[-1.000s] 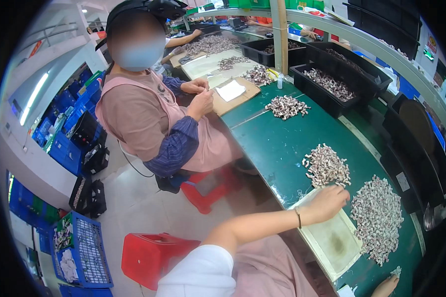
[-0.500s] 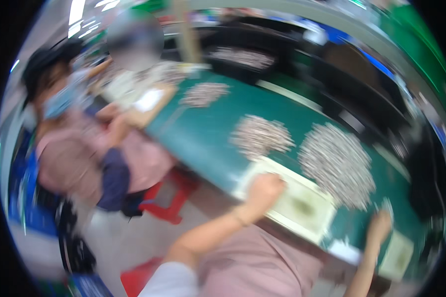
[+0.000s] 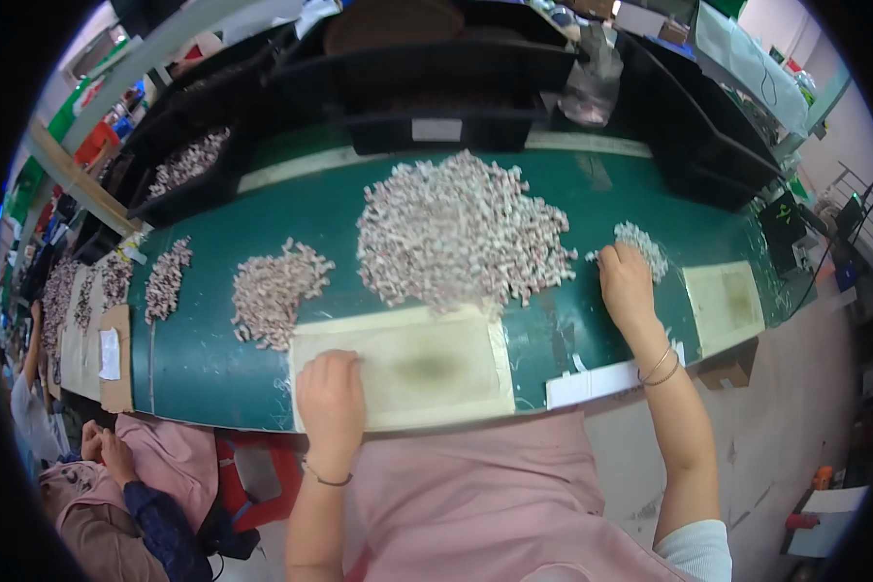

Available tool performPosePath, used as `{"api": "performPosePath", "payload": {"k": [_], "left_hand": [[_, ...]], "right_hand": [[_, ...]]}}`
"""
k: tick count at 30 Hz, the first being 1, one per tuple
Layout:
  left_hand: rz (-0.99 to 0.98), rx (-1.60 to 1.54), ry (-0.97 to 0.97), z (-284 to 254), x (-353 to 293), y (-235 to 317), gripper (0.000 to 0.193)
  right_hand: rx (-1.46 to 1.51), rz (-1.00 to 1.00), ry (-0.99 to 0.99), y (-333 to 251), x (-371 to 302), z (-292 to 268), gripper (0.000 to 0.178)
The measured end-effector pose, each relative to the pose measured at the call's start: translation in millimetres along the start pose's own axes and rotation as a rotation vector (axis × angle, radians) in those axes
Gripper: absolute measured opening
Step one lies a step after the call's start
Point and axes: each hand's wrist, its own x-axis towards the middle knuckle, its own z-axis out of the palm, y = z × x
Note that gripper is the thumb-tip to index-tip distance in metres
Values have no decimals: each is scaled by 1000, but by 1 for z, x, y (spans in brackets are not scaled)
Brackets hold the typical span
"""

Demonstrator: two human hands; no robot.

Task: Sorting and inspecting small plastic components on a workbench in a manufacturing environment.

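Note:
My left hand (image 3: 330,396) is closed over the left end of a cream rectangular mat (image 3: 456,388) with a dark smudge in its middle. What its curled fingers hold, if anything, is too small to make out. To the right, the fingers of my right hand (image 3: 628,291) are bent together at the near edge of a small pile of whitish pieces (image 3: 650,247). Anything between those fingertips is hidden. Beyond the mat spreads a large heap of small pinkish-white pieces (image 3: 456,233). A smaller heap of similar pieces (image 3: 272,291) lies to its left.
Black bins (image 3: 436,73) line the back of the green table (image 3: 204,359). A second cream mat (image 3: 723,306) lies at the right, and a white strip (image 3: 592,383) runs along the front edge. At the left sits a co-worker (image 3: 116,495) beside a red stool (image 3: 262,480).
The view has swung to the right and become sharper. My left hand is still over the mat, and my right hand is still at the small whitish pile.

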Motion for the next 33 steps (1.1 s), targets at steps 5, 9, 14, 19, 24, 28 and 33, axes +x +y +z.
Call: {"api": "performPosePath", "payload": {"k": [5,9,14,19,24,28,33], "left_hand": [[-108,-170,-26,-10,-2,8,20],[-115,-269,-63,-8,2,15,20],[-81,-370,-74,1,11,31,20],[-117,-472,-97,3,13,40,19],[-238,-662,-131,2,18,47,19],[-211,-732,-114,9,24,58,16],[-114,-819,-82,21,33,79,18]], "right_hand": [[341,54,-59,-4,-3,-21,16],[359,258,-80,3,-8,-19,12],[149,339,-121,-16,3,-11,14],[136,226,-94,-20,3,-8,11],[13,21,-31,-26,-17,-15,6],[22,-12,1,-29,-21,-19,8],[734,330,-102,-76,-13,-44,16]]}}
